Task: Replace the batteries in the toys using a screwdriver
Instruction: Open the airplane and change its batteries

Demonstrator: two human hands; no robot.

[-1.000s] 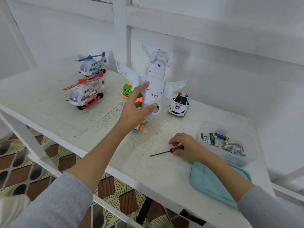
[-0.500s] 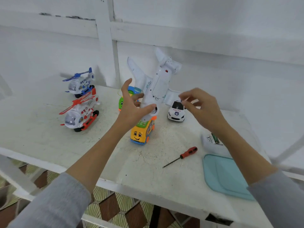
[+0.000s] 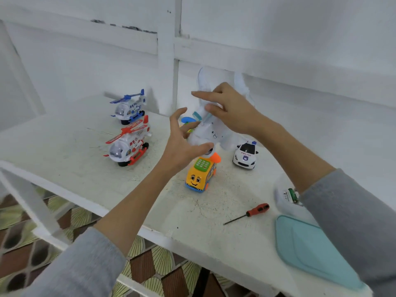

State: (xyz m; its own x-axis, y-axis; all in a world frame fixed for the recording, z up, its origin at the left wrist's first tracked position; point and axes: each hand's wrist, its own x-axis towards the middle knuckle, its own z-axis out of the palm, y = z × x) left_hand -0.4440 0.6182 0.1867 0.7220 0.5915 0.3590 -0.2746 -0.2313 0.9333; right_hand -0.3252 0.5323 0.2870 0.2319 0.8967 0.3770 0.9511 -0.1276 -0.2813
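Across the lower frame runs the white shelf (image 3: 64,151), and above its middle a white toy plane (image 3: 205,133) is held off the surface, blurred. At its lower end the left hand (image 3: 182,144) grips the fuselage between thumb and curled fingers; the right hand (image 3: 231,112) lies on the upper body, forefinger straight, the rest bent against it. Lower right, a teal lid (image 3: 310,251) lies flat. Left of it, apart from both hands, the red-handled screwdriver (image 3: 248,213) rests.
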